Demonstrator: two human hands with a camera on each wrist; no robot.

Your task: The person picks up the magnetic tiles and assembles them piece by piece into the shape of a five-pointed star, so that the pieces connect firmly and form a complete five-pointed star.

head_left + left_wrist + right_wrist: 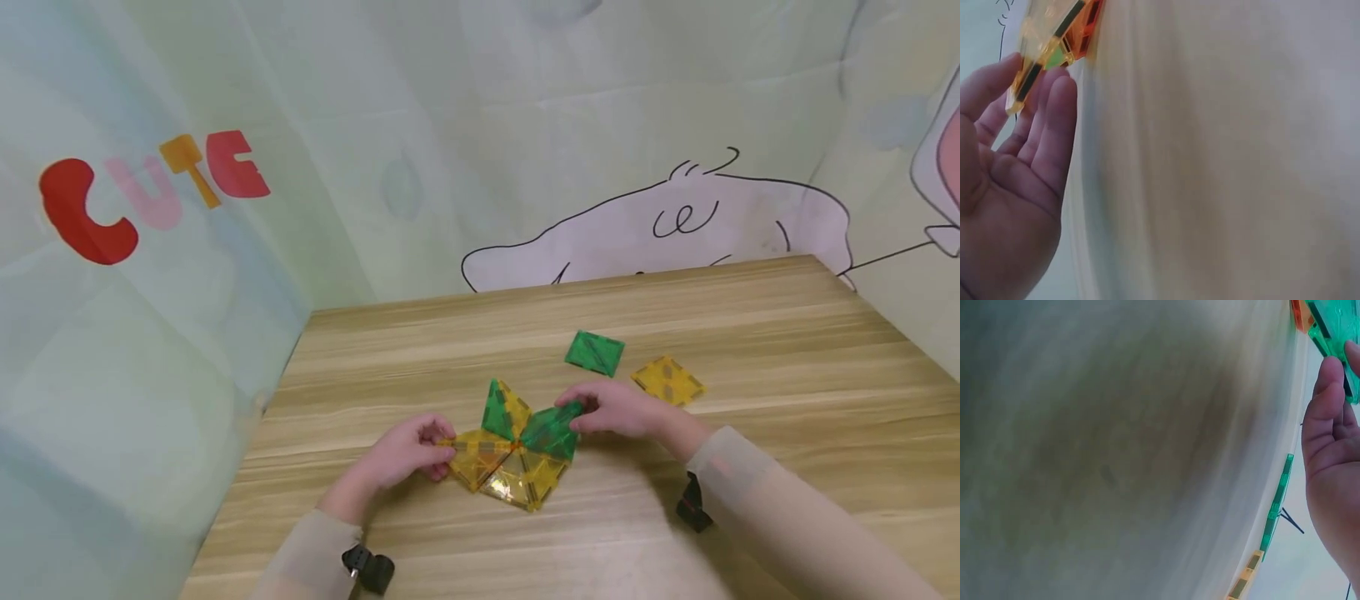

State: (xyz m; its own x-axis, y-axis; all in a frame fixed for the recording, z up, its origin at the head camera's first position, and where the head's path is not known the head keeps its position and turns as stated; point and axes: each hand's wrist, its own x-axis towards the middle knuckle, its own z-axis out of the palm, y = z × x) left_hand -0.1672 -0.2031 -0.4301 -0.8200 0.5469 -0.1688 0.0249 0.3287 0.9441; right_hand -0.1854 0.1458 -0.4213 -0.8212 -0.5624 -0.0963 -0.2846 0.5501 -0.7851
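Note:
A fan of translucent yellow and green magnetic tiles (508, 487) stands on the wooden table, its pieces meeting near the middle. My left hand (411, 450) pinches the outer corner of a yellow tile (476, 454) at the left side, thumb on one face and fingers behind, as the left wrist view shows. At the right side, my right hand (611, 408) pinches the outer corner of a green tile (549, 432) between thumb and fingers. At the back of the fan, a narrow green and a yellow triangle (516, 410) point upward, untouched by either hand.
Behind the right hand a green square tile (595, 353) lies on the table (420, 350), with a yellow tile (668, 381) to its right. A printed cloth (390, 167) hangs along the table's back and left edges. Each wrist carries a small black camera (369, 570).

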